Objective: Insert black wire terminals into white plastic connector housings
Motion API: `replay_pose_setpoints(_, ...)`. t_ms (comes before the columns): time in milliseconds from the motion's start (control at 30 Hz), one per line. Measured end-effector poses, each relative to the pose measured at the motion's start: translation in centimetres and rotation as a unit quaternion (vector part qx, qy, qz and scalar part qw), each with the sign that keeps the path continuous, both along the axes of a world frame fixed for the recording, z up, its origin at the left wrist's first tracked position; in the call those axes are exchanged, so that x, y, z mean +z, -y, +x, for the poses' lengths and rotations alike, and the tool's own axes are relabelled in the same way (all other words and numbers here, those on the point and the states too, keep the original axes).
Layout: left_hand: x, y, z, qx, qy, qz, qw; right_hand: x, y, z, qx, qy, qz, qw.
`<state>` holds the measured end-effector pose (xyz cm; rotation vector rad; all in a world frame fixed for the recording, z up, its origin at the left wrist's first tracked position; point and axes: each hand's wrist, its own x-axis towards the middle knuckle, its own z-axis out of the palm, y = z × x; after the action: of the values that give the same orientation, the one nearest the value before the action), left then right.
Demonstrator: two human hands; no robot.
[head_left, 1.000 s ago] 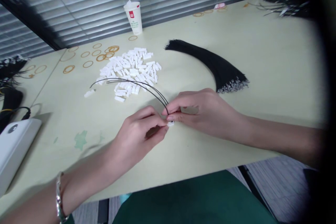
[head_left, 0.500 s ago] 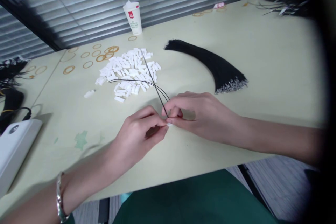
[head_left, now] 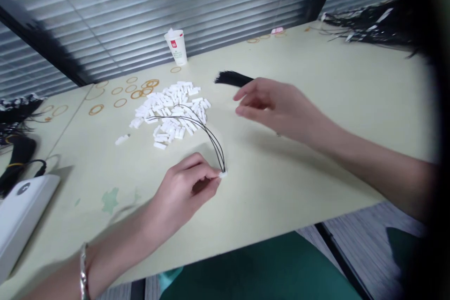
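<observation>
Between thumb and forefinger, my left hand pinches a small white connector. Several thin black wires rise from it and arch left over a pile of white connectors. My right hand is raised over the table to the right, fingers curved with thumb and forefinger apart, nothing seen between them. It is in front of the bundle of black wires, hiding most of it; only the far left end shows.
A paper cup stands by the blinds. Rubber bands lie behind the pile. At the left are a white device and a banded black bundle; more wires lie at the far right.
My right hand has let go of the wire at the connector and moved up and right to the black bundle. My left hand still pinches the connector. The view has tilted slightly.
</observation>
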<state>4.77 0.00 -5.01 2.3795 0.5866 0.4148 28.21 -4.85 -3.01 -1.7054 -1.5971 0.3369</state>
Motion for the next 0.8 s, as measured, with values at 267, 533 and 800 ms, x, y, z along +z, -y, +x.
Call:
replay_pose_setpoints(267, -0.1, 0.1, 0.1, 0.001, 0.005, -0.026, 1.0, -0.9, 1.1, 6.9, -0.001, 0.322, -0.199, 0.925)
replay_pose_setpoints(533, -0.2, -0.1, 0.1, -0.004, 0.008, -0.02, 1.0, -0.8, 1.1, 6.6, 0.038, 0.3, -0.215, 0.929)
replay_pose_setpoints(800, -0.2, -0.1, 0.0, -0.006, 0.006, -0.022, 1.0, 0.4, 0.6, 5.8, -0.077, 0.25, -0.145, 0.954)
